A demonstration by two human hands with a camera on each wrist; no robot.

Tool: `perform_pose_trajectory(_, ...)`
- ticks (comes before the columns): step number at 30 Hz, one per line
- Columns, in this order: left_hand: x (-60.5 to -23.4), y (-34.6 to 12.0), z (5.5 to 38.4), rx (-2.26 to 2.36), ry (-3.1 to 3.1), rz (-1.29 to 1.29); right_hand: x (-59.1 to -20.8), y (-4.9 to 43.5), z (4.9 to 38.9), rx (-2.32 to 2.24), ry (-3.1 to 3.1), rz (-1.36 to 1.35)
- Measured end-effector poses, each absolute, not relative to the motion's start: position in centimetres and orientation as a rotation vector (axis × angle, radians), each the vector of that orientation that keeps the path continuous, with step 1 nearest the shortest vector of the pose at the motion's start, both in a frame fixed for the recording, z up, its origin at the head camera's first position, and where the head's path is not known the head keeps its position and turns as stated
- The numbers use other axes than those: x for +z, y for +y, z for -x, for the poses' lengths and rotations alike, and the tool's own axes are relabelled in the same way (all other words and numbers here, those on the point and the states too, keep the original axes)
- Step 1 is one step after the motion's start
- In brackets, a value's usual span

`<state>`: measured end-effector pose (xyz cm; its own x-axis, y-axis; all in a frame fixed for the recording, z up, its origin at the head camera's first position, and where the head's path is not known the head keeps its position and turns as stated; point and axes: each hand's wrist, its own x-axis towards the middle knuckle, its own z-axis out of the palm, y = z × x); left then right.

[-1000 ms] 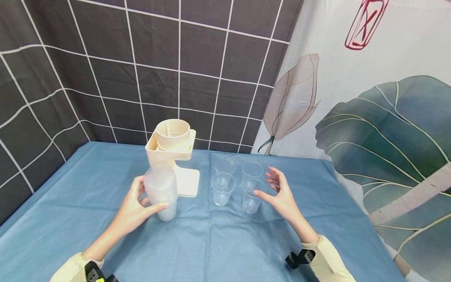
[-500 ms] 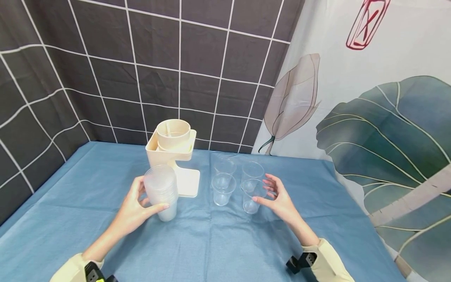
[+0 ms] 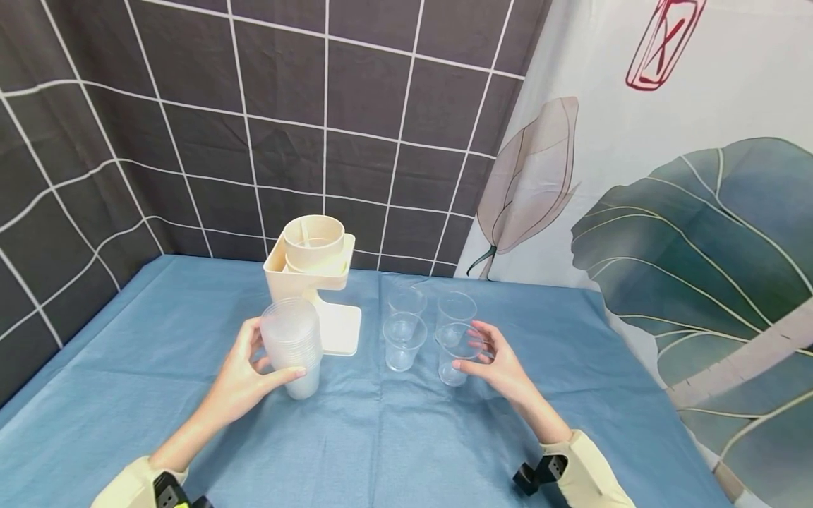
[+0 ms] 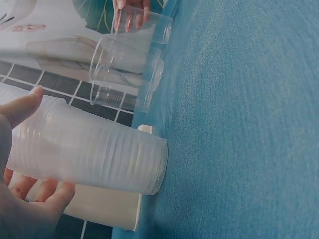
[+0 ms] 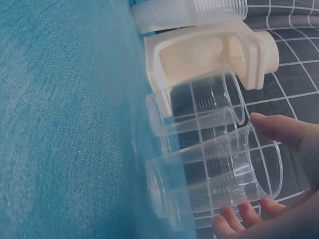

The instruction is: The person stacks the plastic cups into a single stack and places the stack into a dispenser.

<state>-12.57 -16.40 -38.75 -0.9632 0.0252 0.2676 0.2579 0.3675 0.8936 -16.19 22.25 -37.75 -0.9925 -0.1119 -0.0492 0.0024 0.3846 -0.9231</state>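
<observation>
A tall stack of nested translucent plastic cups (image 3: 291,342) stands upright on the cloth, its base touching the table in the left wrist view. My left hand (image 3: 249,374) grips it, thumb on the near side and fingers curled around the back. Farther right, clear plastic cups stand upright in two rows. At the front right cup (image 5: 204,179), my right hand (image 3: 498,360) has its thumb at the rim and its fingers against the opposite wall. The front left cup (image 3: 404,342) is just beside it. Two more, the back left cup (image 3: 406,300) and back right cup (image 3: 456,305), are partly hidden.
A cream cup holder stand (image 3: 339,328) with a round container on top stands behind the stack. Blue cloth (image 3: 394,444) covers the table. Dark grid-patterned fabric (image 3: 279,92) hangs at the back, with a leaf-printed curtain (image 3: 610,141) at the right.
My right hand has lowered and closed in around the front right cup, its fingers moving from behind the rim to the cup's side. The left hand and its stack have stayed in place.
</observation>
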Motion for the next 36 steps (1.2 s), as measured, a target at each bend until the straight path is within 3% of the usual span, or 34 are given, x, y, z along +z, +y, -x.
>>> perform_pose_trajectory(36, -38.72, -16.42, 12.67, -1.627, -2.427, 0.250, -38.24, 21.55, 16.57, -1.742, 2.486, 0.136)
